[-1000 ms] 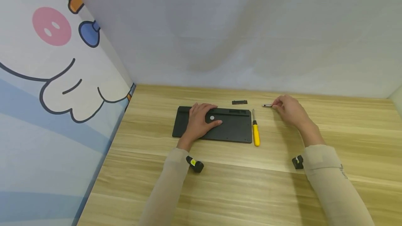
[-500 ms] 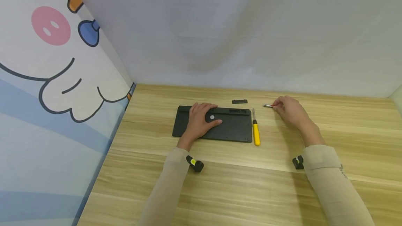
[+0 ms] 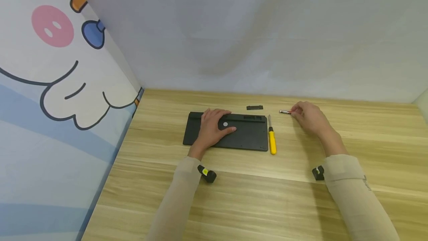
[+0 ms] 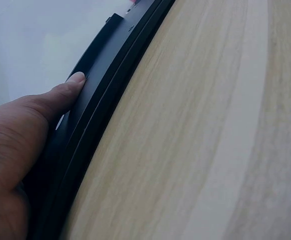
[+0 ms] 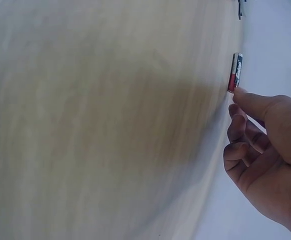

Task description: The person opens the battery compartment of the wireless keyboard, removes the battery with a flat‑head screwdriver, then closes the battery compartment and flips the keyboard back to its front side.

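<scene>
A black keyboard [image 3: 250,137] lies underside up on the wooden table, its small battery recess [image 3: 252,118] uncovered near the far edge. My left hand [image 3: 211,129] rests across its left half, thumb spread toward the middle and fingers reaching the far edge. In the left wrist view, the thumb [image 4: 68,92] lies on the keyboard's surface. Off to the right, my right hand [image 3: 309,116] pinches one end of a small silver, black and red battery [image 5: 235,72] by the fingertips, low over the table. Its other end points left, toward the keyboard.
A yellow-handled screwdriver [image 3: 272,142] lies alongside the keyboard's right edge. Beyond the far edge lies the small black battery cover [image 3: 255,107]. A pale wall [image 3: 254,47] rises behind the table, and a cartoon-printed panel [image 3: 67,84] stands at the left.
The battery has turned slightly at my right fingertips, showing more of its red end. My left hand has stayed on the keyboard. The head view has shifted a little.
</scene>
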{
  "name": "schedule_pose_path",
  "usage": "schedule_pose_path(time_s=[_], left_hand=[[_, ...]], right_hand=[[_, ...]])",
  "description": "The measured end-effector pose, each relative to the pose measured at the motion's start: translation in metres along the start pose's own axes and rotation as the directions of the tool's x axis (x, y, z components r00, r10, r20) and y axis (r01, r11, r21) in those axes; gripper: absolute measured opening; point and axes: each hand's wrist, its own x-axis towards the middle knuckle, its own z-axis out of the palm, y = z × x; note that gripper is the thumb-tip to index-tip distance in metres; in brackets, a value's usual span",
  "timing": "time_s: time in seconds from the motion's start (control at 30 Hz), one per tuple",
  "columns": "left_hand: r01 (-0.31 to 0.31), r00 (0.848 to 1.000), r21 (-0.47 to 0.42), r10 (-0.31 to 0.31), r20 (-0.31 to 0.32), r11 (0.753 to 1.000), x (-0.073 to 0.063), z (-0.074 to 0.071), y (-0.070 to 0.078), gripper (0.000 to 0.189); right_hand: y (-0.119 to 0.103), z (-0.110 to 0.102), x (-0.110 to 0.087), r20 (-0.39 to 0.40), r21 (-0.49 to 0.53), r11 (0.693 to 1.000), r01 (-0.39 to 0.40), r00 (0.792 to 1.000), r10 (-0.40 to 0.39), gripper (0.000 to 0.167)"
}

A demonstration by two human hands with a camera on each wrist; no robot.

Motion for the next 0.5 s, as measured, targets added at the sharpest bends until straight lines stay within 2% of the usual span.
schedule_pose_path(time_s=[0.23,0.5], left_hand=[[-0.024,1.000,0.002,0.024,-0.004,1.000,-0.001,-0.001,0.000,0.063],[0.005,0.996,0.073,-0.012,0.088,0.997,0.001,-0.008,0.008,0.065]], right_hand=[[-0.002,0.001,-0.003,-0.016,0.009,1.000,0.017,1.000,-0.017,0.026],[-0.014,0.000,-0.013,-0.030,0.000,0.999,0.049,0.998,-0.049,0.024]])
